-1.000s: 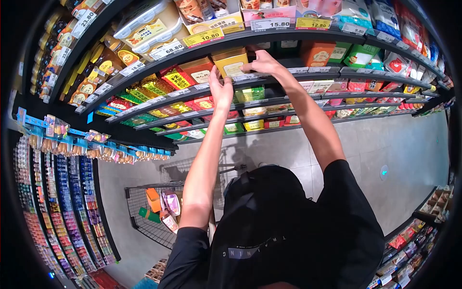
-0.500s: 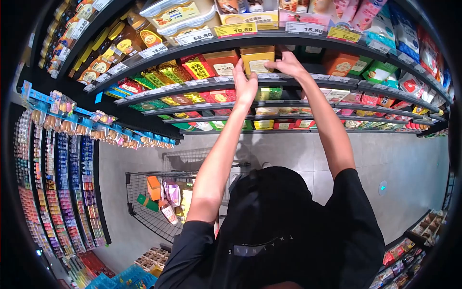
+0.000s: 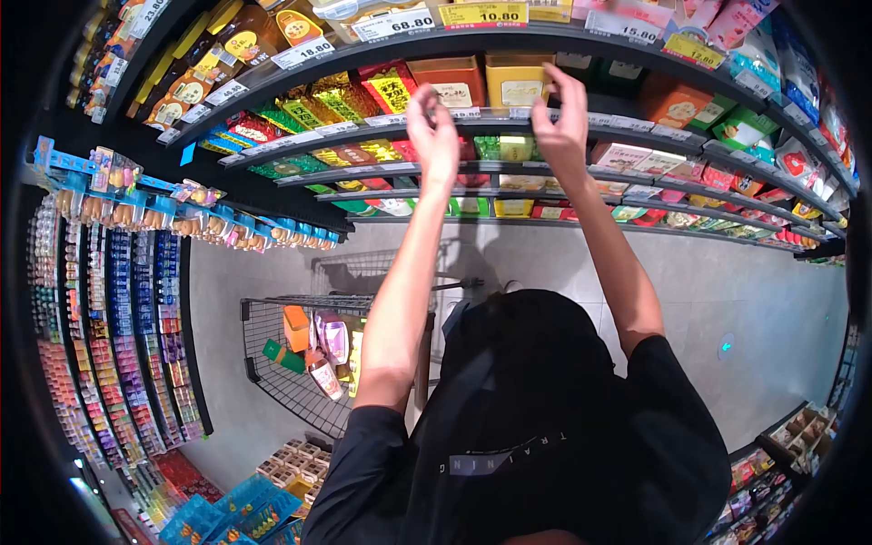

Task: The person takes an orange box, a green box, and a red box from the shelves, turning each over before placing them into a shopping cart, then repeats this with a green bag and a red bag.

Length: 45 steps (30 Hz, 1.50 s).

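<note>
A yellow tin [image 3: 518,74] with a cream label stands on the shelf, beside a brown-red tin [image 3: 445,71]. In front of the brown-red tin, my left hand [image 3: 433,136] is raised with its fingers apart and nothing in them. My right hand [image 3: 561,123] is at the lower right corner of the yellow tin, thumb and fingers spread and holding nothing. Its fingertips overlap the tin's right edge in this view. Shiny gold and red packets [image 3: 389,89] lie left of the tins.
Below me on the left, a wire shopping cart [image 3: 272,300] holds an orange box [image 3: 296,328], a bottle [image 3: 323,374], a purple pack [image 3: 333,341] and a green item [image 3: 283,356]. Price tags [image 3: 395,24] line the shelf edges. An orange-brown pack [image 3: 669,107] stands farther right.
Both hands have come away from the yellow tin and drawn back toward me, fingers opening. The tin now sits between its neighbours on the shelf. The view has shifted slightly.
</note>
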### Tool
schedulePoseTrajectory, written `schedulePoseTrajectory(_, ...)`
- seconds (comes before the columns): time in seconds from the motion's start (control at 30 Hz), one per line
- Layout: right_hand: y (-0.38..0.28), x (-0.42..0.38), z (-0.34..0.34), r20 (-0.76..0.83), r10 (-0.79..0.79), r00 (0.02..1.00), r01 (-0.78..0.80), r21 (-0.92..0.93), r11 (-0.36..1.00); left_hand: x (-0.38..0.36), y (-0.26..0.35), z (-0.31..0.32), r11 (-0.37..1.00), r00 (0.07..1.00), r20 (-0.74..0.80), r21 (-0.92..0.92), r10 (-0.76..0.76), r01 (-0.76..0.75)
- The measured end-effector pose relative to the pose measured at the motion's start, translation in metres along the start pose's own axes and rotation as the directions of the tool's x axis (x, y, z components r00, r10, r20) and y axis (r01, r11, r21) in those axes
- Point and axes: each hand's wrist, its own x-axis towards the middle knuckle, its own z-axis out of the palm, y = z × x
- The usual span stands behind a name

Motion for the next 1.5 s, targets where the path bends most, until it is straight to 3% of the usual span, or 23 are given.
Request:
schedulePoseTrajectory(0.03,-0.008,0.000,0.007,0.049,-0.031,0.998,0.031,-0.005,1.000,0.008,0.008,-0.006,0.997,0.999,-0.036,0.075,0.011,-0.009)
schedulePoseTrajectory(0.1,-0.030,0.000,0.018,0.223,0.065,0.973,-0.078,0.046,0.996,0.024,0.016,-0.010,0.992,0.996,-0.049,0.108,0.069,-0.064)
schedulePoseTrajectory(0.2,-0.046,0.013,0.028,0.349,0.036,0.936,-0.028,-0.027,0.999,0.047,0.037,-0.007,0.996,0.999,-0.040,0.086,-0.013,0.016)
schedulePoseTrajectory(0.33,-0.036,0.015,0.044,0.340,0.033,0.940,0.012,-0.130,0.991,0.065,0.040,0.002,0.993,0.994,-0.044,-0.059,-0.104,0.101)
schedulePoseTrajectory(0.4,-0.036,0.013,0.048,0.364,0.145,0.920,-0.084,-0.178,0.980,0.075,0.032,0.005,0.993,0.991,-0.065,0.015,-0.117,0.118)
schedulePoseTrajectory(0.43,-0.036,0.011,0.052,0.363,0.147,0.920,-0.085,-0.182,0.980,0.078,0.026,0.004,0.986,0.988,-0.088,0.093,-0.129,0.137)
schedulePoseTrajectory(0.57,-0.037,0.004,0.055,0.341,0.180,0.923,-0.159,-0.090,0.983,0.077,0.020,0.002,0.987,0.984,-0.107,0.060,-0.143,0.150)
schedulePoseTrajectory(0.63,-0.037,-0.005,0.051,0.283,0.104,0.954,-0.100,-0.031,0.995,0.069,0.019,-0.003,0.982,0.975,-0.117,0.012,-0.186,0.189)
schedulePoseTrajectory(0.7,-0.035,-0.012,0.053,0.220,0.027,0.975,-0.021,-0.029,0.999,0.053,0.013,-0.007,0.991,0.986,-0.104,-0.067,-0.127,0.120)
schedulePoseTrajectory(0.77,-0.033,-0.020,0.061,0.152,0.035,0.988,-0.062,0.176,0.982,0.041,0.006,-0.007,0.997,0.979,-0.198,-0.066,-0.040,0.028)
schedulePoseTrajectory(0.8,-0.039,-0.023,0.063,0.157,0.107,0.982,-0.151,0.305,0.940,0.031,0.015,-0.008,0.993,0.980,-0.181,-0.097,-0.087,0.071)
schedulePoseTrajectory(0.9,-0.039,-0.027,0.070,0.159,0.218,0.963,-0.262,0.353,0.898,0.005,0.029,-0.007,0.984,0.987,-0.147,-0.175,-0.064,0.038)
schedulePoseTrajectory(0.97,-0.036,-0.028,0.070,0.108,0.193,0.975,-0.218,0.332,0.918,0.001,0.023,-0.010,0.988,0.991,-0.124,-0.153,-0.053,0.034)
schedulePoseTrajectory(1.03,-0.032,-0.031,0.070,0.049,0.097,0.994,-0.103,0.128,0.986,0.000,0.010,-0.013,0.987,0.997,-0.080,-0.158,0.009,-0.021)
schedulePoseTrajectory(1.07,-0.031,-0.033,0.070,0.032,0.073,0.997,-0.076,0.120,0.990,-0.001,0.005,-0.023,0.995,0.998,0.018,-0.076,-0.063,0.064)
schedulePoseTrajectory(1.1,-0.031,-0.034,0.070,0.033,0.069,0.997,-0.073,0.122,0.990,-0.007,0.010,-0.024,0.995,0.998,0.015,-0.077,-0.061,0.062)
schedulePoseTrajectory(1.17,-0.030,-0.037,0.069,-0.015,0.037,0.999,-0.035,0.133,0.991,-0.020,0.021,-0.023,0.965,0.992,0.123,-0.261,0.018,0.014)
schedulePoseTrajectory(1.2,-0.030,-0.038,0.069,-0.016,0.003,1.000,-0.001,0.119,0.993,-0.019,0.013,-0.025,0.978,0.988,0.146,-0.207,0.045,-0.014)
schedulePoseTrajectory(1.3,-0.034,-0.046,0.070,0.040,0.086,0.995,-0.092,0.193,0.977,-0.018,-0.002,-0.031,0.991,0.976,0.176,-0.011,0.131,-0.132)
schedulePoseTrajectory(1.5,-0.035,-0.044,0.064,0.088,0.073,0.993,-0.091,0.228,0.969,-0.015,0.007,-0.036,0.989,0.981,0.151,0.074,0.119,-0.131)
